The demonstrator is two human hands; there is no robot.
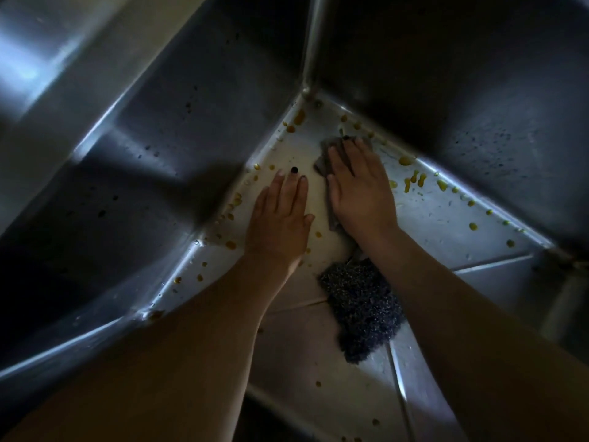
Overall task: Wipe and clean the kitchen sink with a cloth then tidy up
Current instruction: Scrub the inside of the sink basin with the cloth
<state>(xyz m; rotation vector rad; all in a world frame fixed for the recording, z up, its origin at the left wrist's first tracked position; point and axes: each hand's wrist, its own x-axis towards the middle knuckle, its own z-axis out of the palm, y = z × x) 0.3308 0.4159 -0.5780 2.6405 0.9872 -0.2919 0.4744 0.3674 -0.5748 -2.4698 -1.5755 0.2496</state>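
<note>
Down inside the brushed stainless-steel kitchen sink, both bare hands lie flat on the pale metal floor, a little way out from the far corner where two dark walls meet in a bright vertical seam. The right hand presses on a small, crumpled grey cloth, its fingers straight and spread rather than curled round it, the fingertips pointing toward that corner. The cloth sits under the palm and fingers, with its edges showing past the fingertips and along the thumb side, so it is the thing nearest the corner. The left hand rests just beside the right, a bit farther from the corner, also flattened with straight fingers together, thumb out, grasping nothing and touching only the bare sink floor; dark polish shows on some of its nails. Both forearms reach in from the near edge of the view. A dark, coarse wire scouring pad lies on the sink floor well back from the corner, tucked against the inner side of the right forearm and partly covered by it. Yellow-brown droplets speckle the floor, thickest along the foot of the two walls that run out from the corner, with a few close to the corner itself and others scattered beside the left wrist. Small dark specks also dot both walls.
</note>
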